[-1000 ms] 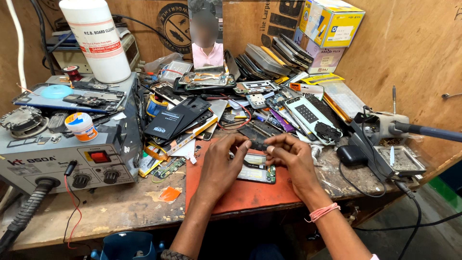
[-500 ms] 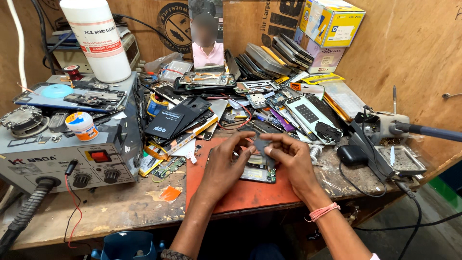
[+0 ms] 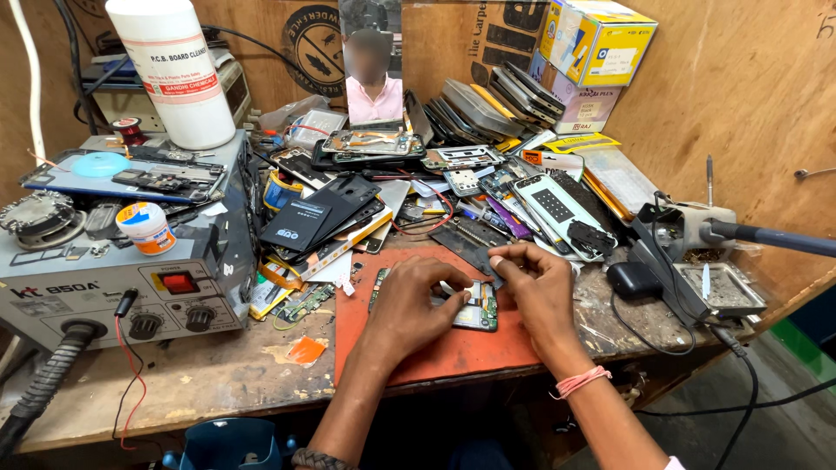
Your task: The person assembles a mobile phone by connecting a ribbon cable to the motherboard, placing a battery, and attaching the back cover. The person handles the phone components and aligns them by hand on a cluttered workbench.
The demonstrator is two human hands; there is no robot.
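Note:
An opened phone with a green circuit board lies on an orange-red mat at the bench's front. My left hand covers its left half, fingers curled down on the board. My right hand grips its right end, fingertips bent at the top edge beside a dark flat plate. The two hands' fingertips nearly meet over the phone. Most of the board is hidden under them.
A grey hot-air rework station with a hose stands at left, a white bottle behind it. Phones, back covers and boards are piled behind the mat. Yellow boxes sit at the back right. A tool stand, a metal tray and cables fill the right.
Both hands have drawn closer together over the phone, so less of the board shows between them. The phone stays on the mat.

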